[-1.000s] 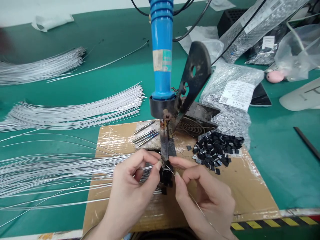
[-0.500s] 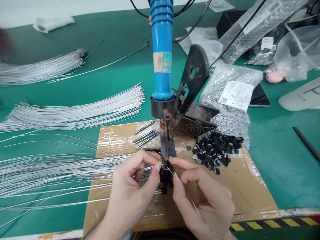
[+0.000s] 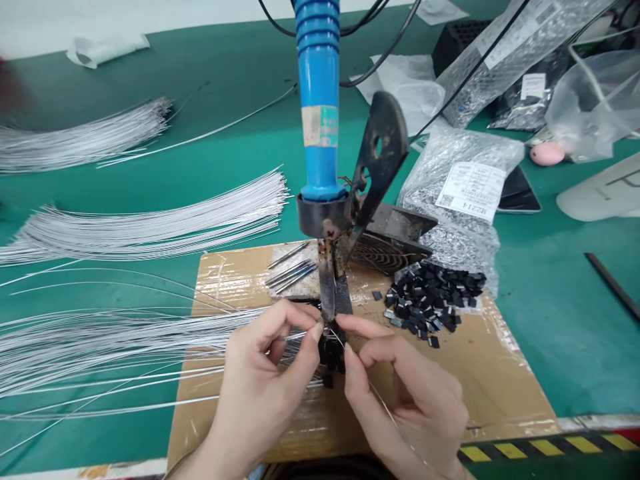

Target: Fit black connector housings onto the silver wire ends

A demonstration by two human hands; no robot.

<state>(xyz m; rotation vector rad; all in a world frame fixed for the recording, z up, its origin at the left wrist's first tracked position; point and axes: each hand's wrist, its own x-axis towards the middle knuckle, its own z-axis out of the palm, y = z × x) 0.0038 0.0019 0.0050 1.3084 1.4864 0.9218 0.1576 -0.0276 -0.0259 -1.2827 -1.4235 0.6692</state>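
Note:
A blue-handled soldering iron [image 3: 319, 147] stands point-down in a black metal bracket [image 3: 377, 160]. Right at its tip [image 3: 327, 293], my left hand [image 3: 270, 373] is closed in a pinch; what sits between thumb and forefinger is too small to make out. Thin solder wire [image 3: 383, 400] runs from beside the tip down through my right hand [image 3: 410, 393], whose fingers are closed around it. Below the tip lie small black pieces [image 3: 333, 353], partly hidden by my hands. A bundle of thin white wires [image 3: 150, 333] passes behind my left hand.
Cardboard [image 3: 500, 387] covers the work spot on a green table. More wire bundles [image 3: 165, 227] lie left. To the right are a pile of black pieces [image 3: 433, 297], a small fan [image 3: 393, 250] and a bubble-wrap bag [image 3: 465, 180]. Metal rods [image 3: 295, 273] lie behind my left hand.
The soldering iron and its bracket have shifted slightly left. My right hand has moved a touch left; my left hand stays almost still.

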